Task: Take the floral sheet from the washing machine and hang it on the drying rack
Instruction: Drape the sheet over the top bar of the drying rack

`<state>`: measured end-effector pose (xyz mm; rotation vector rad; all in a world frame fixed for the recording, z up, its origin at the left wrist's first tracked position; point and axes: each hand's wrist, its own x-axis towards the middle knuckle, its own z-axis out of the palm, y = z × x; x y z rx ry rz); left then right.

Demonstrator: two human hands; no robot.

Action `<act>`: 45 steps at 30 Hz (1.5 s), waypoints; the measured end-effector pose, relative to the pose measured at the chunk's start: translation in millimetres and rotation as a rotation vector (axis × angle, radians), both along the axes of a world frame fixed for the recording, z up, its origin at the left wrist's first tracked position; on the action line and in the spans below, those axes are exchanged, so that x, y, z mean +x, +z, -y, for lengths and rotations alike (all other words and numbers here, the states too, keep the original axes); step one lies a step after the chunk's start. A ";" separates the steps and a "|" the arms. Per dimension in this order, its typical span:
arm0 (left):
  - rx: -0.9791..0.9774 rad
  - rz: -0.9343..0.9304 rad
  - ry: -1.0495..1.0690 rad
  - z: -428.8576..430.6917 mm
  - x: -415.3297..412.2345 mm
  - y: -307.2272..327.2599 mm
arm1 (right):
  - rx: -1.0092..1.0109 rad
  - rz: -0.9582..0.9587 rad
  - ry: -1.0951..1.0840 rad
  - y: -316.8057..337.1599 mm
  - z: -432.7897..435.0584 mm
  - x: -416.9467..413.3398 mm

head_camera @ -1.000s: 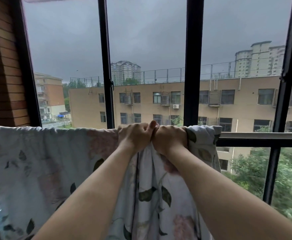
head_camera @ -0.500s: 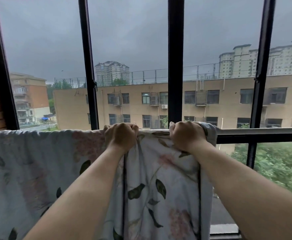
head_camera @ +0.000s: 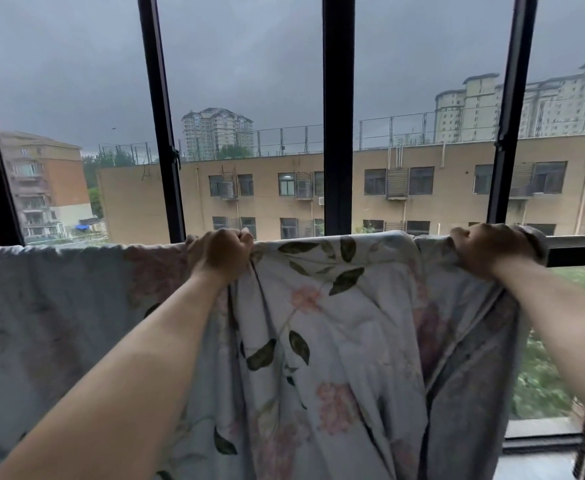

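1. Pale floral cotton sheet is draped over the dark metal drying-rack rail and hangs below it.
2. Left grip and right grip sit on top of the rail, each curled round bunched sheet edge.
3. Risk: folds left bunched below the rail would dry unevenly.
4. Risk: uneven overhang could slide the sheet off the rail on release.

The pale floral fabric sheet is covering nearly all of the dark metal rack bar, leaving only its right end showing. My left hand and right hand are gripping the top fold, their far sides hiding behind the cloth. The sheet is running off the bottom and left edges.
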<state>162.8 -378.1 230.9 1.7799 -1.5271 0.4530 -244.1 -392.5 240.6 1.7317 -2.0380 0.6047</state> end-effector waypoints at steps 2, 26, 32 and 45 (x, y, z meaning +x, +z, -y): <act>0.027 -0.008 -0.005 -1.6 -1.8 2.0 | -0.006 0.054 0.027 -0.9 -1.6 8.1; -0.011 0.165 -0.217 9.6 -86.6 -1.9 | -0.211 0.026 0.300 -14.7 -7.4 134.7; 0.020 0.193 -0.067 4.1 -32.2 1.2 | -0.168 0.034 0.236 -13.9 -8.6 73.3; -0.010 0.230 -0.003 5.4 -22.1 -0.2 | -0.129 0.163 0.089 -9.7 -9.2 32.3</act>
